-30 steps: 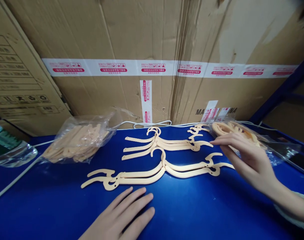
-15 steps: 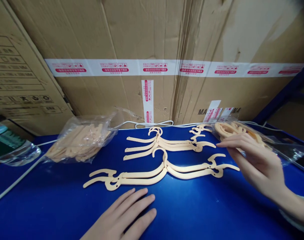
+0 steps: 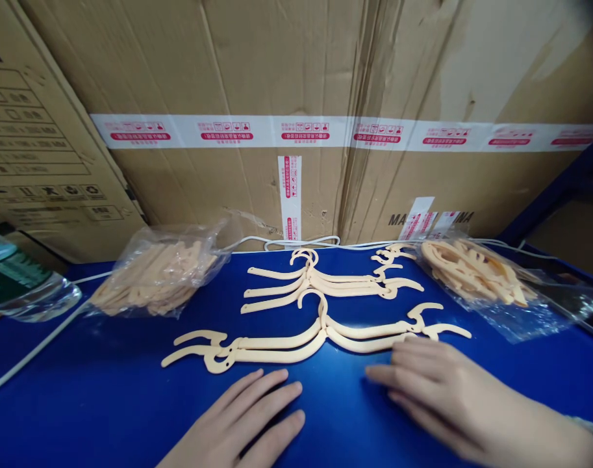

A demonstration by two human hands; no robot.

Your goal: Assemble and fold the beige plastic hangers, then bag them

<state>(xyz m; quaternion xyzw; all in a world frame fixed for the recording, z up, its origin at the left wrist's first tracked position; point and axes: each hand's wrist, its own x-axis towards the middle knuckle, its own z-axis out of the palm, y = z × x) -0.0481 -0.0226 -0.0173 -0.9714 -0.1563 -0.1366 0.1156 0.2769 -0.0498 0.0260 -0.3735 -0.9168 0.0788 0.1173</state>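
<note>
My left hand [image 3: 242, 422] lies flat and open on the blue table [image 3: 106, 403], holding nothing, just below the left end of a cream plastic hanger [image 3: 296, 341]. My right hand [image 3: 447, 396] rests open beside it, fingers stretched out, fingertips close under the right arm of the same hanger. A second set of cream hangers [image 3: 325, 283] lies further back in the middle.
A clear bag of cream hanger parts [image 3: 154, 279] sits at the back left and another open bag [image 3: 476, 276] at the back right. A water bottle [image 3: 18, 283] lies at the far left. A white cable [image 3: 33, 348] runs along tall cardboard boxes [image 3: 296, 97].
My right hand has left the bag at the back right and come down toward me onto the table near the front hanger. The left hand has stayed put.
</note>
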